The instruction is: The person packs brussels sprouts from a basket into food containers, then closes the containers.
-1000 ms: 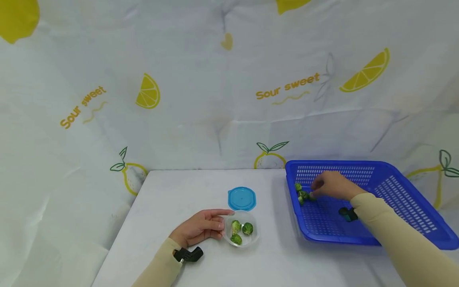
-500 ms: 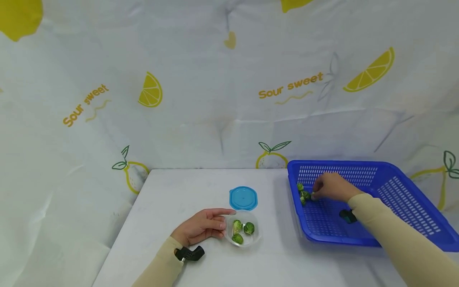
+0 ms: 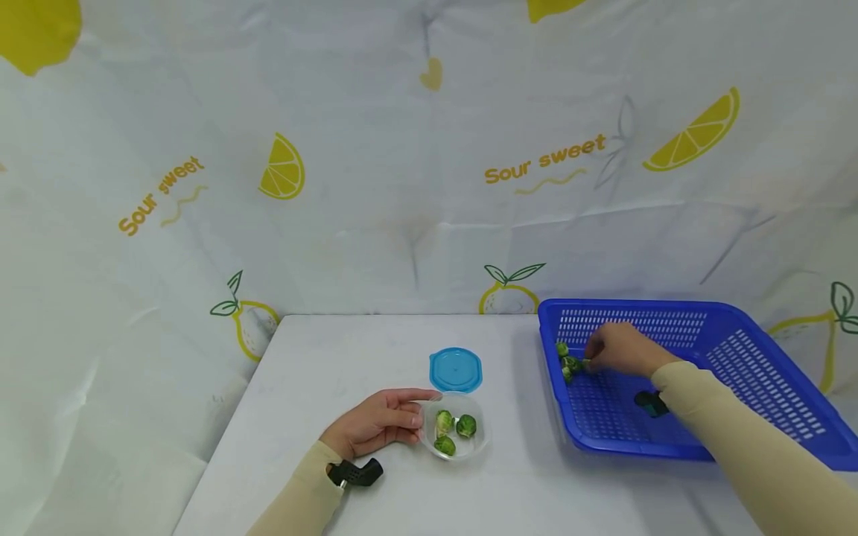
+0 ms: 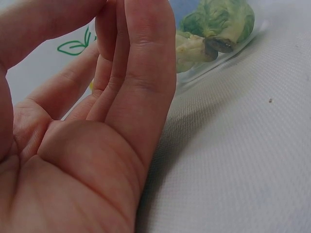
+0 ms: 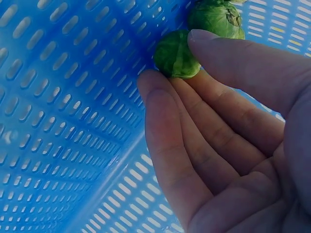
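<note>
My left hand point(image 3: 372, 423) holds the left side of a small clear plastic container point(image 3: 480, 438), its index finger stretched along the far rim. Three Brussels sprouts point(image 3: 465, 426) lie inside; the left wrist view catches a couple of sprouts point(image 4: 218, 19) through the wall, partly behind the fingers. Inside the blue basket point(image 3: 637, 449), my right hand point(image 3: 622, 348) pinches a Brussels sprout point(image 5: 176, 56) between thumb and fingers. Close by, more sprouts point(image 3: 568, 368) sit against the basket's left wall, and one further sprout point(image 5: 214, 19) appears just beyond the thumb in the right wrist view.
A blue lid point(image 3: 456, 370) lies flat on the white table point(image 3: 335, 357) behind the container. The basket's raised walls surround the right hand. A white cloth with lemon prints point(image 3: 375, 186) hangs behind the table.
The view has shifted slightly. My right hand keeps nearly the same place at the sprouts, its fingertips closing on one. The left hand stays on the container.
</note>
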Motion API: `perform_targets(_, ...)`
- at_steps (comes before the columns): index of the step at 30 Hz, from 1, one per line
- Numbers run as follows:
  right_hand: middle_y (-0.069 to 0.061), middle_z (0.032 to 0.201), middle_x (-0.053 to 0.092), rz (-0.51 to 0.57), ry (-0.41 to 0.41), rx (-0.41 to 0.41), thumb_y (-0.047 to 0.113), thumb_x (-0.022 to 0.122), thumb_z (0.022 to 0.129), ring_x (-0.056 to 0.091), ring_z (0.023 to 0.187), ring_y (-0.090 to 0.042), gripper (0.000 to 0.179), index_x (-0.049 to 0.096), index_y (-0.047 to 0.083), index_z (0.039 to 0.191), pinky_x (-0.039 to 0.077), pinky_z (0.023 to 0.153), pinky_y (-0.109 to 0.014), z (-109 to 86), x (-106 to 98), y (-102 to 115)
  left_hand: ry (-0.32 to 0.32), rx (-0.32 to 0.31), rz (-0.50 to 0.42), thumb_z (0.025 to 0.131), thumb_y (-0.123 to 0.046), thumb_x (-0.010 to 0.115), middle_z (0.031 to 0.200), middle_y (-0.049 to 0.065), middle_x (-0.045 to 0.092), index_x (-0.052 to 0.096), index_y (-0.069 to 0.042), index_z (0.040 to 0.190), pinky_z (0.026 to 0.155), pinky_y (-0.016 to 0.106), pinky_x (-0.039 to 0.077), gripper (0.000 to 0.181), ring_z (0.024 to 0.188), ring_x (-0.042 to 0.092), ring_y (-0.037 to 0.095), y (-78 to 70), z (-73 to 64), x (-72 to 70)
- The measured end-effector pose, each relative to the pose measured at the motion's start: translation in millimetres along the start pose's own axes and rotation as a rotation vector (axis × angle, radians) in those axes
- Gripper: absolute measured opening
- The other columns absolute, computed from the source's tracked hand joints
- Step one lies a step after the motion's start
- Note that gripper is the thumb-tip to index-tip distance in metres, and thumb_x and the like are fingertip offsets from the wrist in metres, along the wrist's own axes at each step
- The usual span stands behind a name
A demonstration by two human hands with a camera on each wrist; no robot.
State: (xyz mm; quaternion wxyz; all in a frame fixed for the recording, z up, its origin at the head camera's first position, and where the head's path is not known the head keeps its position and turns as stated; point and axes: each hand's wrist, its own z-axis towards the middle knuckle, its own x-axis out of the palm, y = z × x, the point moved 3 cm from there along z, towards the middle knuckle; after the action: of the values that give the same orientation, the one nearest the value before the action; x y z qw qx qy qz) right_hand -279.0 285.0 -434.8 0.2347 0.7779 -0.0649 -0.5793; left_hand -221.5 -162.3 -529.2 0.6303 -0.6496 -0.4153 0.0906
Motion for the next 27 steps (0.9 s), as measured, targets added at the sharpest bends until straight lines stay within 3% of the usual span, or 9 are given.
perform_targets(10, -0.013, 0.103, 0.080, 0.012, 0.000, -0.012, 0.014, 0.082, 0.092, 0.076, 0.094, -0.029, 0.023, 0.081, -0.001, 0.109, 0.066, 0.082, -0.051, -14.0, -11.1, -3.2, -0.013, -0.012, 0.005, 0.103, 0.000, 0.066, 0.102, -0.003, 0.070, 0.052, -0.007, 0.160, 0.087, 0.026, 0.066, 0.059, 0.087, 0.073, 0.007, -0.4, 0.3, 1.5)
perform_targets(27, -0.008, 0.113, 0.082, 0.018, -0.077, -0.042, 0.023, 0.079, 0.099, 0.077, 0.102, -0.029, 0.027, 0.082, 0.006, 0.119, 0.065, 0.085, -0.054, -59.1, -37.2, 19.9, -0.011, -0.003, -0.001, 0.102, -0.002, 0.068, 0.106, -0.002, 0.068, 0.051, -0.006, 0.161, 0.087, 0.026, 0.066, 0.062, 0.090, 0.074, 0.007, -1.3, -0.9, 1.6)
